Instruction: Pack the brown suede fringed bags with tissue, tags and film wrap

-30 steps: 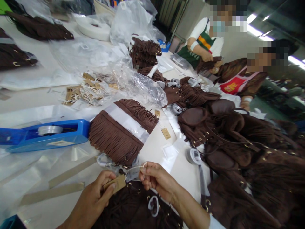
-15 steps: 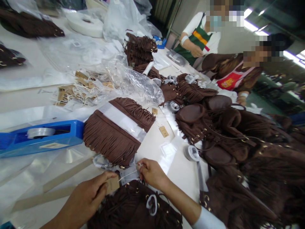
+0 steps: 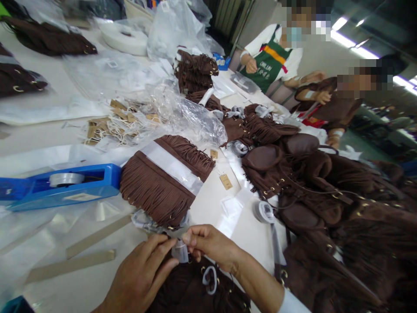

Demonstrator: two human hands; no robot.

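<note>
My left hand (image 3: 140,267) is closed, its fingertips against a clear plastic-wrapped part (image 3: 181,252) of a dark brown fringed bag (image 3: 185,282); what it grips is hidden. From the right, my right hand (image 3: 210,244) pinches a thin white tag string at that wrapped part. No tag shows between the hands. The bag lies under both hands, with gold eyelets and a wrapped ring (image 3: 209,279) on it. Just beyond lies another brown fringed bag (image 3: 156,187) with a white band across it.
A blue tape dispenser (image 3: 97,184) stands at left, above cardboard strips (image 3: 73,266). Beyond are a heap of string tags (image 3: 100,128) and plastic bags (image 3: 189,115). Brown bags (image 3: 312,208) pile up at right beside a tape roll (image 3: 264,211). Two people (image 3: 269,65) work across the table.
The tag that my left hand held apart from my right is out of sight. My left hand has moved right, close to my right hand. The people across have moved their arms.
</note>
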